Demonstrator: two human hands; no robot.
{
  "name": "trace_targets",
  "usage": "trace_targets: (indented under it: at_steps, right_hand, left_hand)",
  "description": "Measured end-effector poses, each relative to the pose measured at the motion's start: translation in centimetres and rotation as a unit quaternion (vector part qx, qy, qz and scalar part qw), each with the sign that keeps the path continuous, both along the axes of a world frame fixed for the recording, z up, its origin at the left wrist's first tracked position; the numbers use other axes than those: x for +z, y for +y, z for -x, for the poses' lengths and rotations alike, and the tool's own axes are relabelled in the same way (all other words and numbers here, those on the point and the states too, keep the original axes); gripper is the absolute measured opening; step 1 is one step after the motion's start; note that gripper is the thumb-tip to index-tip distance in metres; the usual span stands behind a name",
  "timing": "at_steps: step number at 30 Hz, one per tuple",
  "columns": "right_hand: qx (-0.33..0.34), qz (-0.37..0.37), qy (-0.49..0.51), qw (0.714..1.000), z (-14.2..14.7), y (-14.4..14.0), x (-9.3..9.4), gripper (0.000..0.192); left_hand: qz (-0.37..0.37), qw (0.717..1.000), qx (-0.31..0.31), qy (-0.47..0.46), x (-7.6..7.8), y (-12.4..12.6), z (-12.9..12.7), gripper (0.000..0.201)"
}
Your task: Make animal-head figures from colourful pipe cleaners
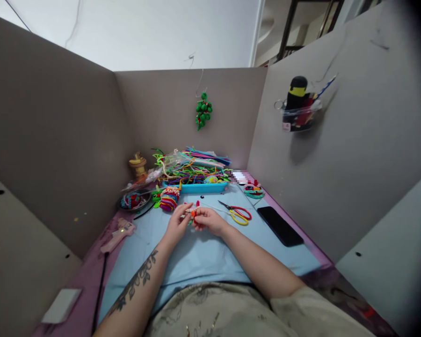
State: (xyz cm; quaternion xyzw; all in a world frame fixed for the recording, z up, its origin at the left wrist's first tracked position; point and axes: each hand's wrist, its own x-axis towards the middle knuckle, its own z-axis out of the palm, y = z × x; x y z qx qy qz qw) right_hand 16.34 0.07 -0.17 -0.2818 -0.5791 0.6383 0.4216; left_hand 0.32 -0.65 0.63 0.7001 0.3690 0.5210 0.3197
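Note:
Over the light blue cloth [182,262], my left hand [179,220] and my right hand [209,221] meet, fingers closed around a small colourful pipe-cleaner piece [193,214]. Red, orange, white and some green show on it; its full shape is hidden by the fingers. Just beyond my left hand is a striped, fuzzy rainbow-coloured bundle [169,199]. To the right of my right hand lie scissors [239,214] with one red and one yellow handle, blades pointing back left.
Behind stands a blue tray [203,188] heaped with pipe cleaners. A black phone [279,225] lies right, a pink glue gun [118,235] left with its cord. Grey partitions [228,126] enclose the table; a green ornament [204,112] hangs at the back, and a clear holder [301,117] is on the right wall.

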Motion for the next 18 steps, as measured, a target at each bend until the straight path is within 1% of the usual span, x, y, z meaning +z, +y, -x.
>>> trace_targets:
  at_steps: [2, 4, 6, 9, 12, 15, 18]
  right_hand:
    - [0.018, 0.003, -0.024, 1.0, -0.05, 0.04, -0.29, 0.02]
    - [-0.005, -0.011, -0.024, 1.0, 0.01, 0.11, -0.49, 0.017]
    - [-0.04, -0.019, -0.005, 0.999, 0.08, 0.21, -0.57, 0.015]
    - [-0.09, -0.025, 0.013, 0.996, 0.14, 0.34, -0.53, 0.019]
    - [-0.122, -0.048, 0.001, 0.991, 0.21, 0.34, -0.45, 0.02]
    - [-0.133, -0.064, 0.009, 0.989, 0.32, 0.29, -0.42, 0.021]
    - [-0.125, -0.067, 0.028, 0.99, 0.38, 0.28, -0.4, 0.023]
  left_hand:
    - [-0.036, 0.998, -0.026, 0.045, 0.15, 0.16, 0.44, 0.027]
    - [-0.061, 0.995, -0.038, 0.074, 0.15, 0.28, 0.69, 0.022]
    - [-0.074, 0.994, -0.022, 0.08, 0.04, 0.33, 0.77, 0.018]
    - [-0.07, 0.995, 0.015, 0.074, -0.15, 0.24, 0.72, 0.016]
    - [-0.062, 0.994, 0.028, 0.081, -0.14, -0.03, 0.61, 0.017]
    - [-0.049, 0.995, 0.04, 0.072, 0.03, -0.24, 0.52, 0.017]
    - [-0.042, 0.995, 0.052, 0.067, 0.17, -0.31, 0.43, 0.015]
